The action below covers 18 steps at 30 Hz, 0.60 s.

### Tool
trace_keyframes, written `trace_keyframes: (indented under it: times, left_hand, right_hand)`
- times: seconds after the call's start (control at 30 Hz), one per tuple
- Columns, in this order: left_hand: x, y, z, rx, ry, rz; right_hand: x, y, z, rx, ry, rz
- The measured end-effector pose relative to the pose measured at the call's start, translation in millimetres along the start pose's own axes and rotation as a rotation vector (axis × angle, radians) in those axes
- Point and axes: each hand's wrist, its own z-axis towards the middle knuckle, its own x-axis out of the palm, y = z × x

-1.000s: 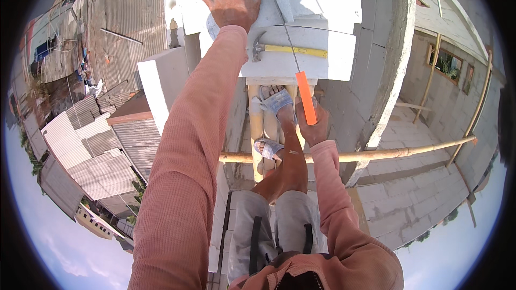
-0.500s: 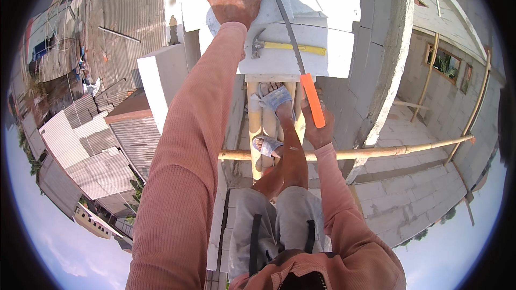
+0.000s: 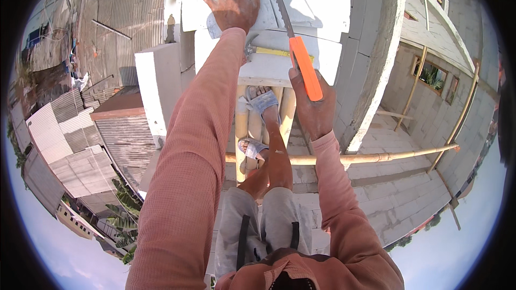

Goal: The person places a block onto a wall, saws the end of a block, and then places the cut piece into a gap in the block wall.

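Note:
My left hand (image 3: 234, 3) lies flat with fingers spread on a white block (image 3: 313, 8) at the top of the view. In my right hand (image 3: 317, 104) is the orange handle of a handsaw (image 3: 305, 67). Its toothed blade runs up and away across the block, to the right of my left hand. A claw hammer (image 3: 269, 51) with a yellow handle rests on the nearer white block (image 3: 328, 56), and the saw handle covers part of it.
Below the blocks, my sandalled feet stand on bamboo poles (image 3: 242, 129). A bamboo rail (image 3: 365, 158) crosses to the right at knee height. Grey block walls (image 3: 368, 59) rise on the right. Corrugated metal roofs (image 3: 70, 139) lie far below on the left.
My right hand has pushed the saw forward, up the view, so its handle now overlaps the hammer. My left hand keeps its place on the block. The whole view has shifted slightly.

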Motion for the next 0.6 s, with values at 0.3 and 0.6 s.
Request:
trace_keyframes:
  times: [0.3,0.6]
  left_hand:
    - [-16,-14,6,0.108,-0.096,0.337]
    - [-8,-9,8,0.064,-0.043,0.307]
  right_hand:
    - [-5,14,10,0.053,0.058,-0.034]
    - [-10,37,-7,0.209,0.157,-0.047]
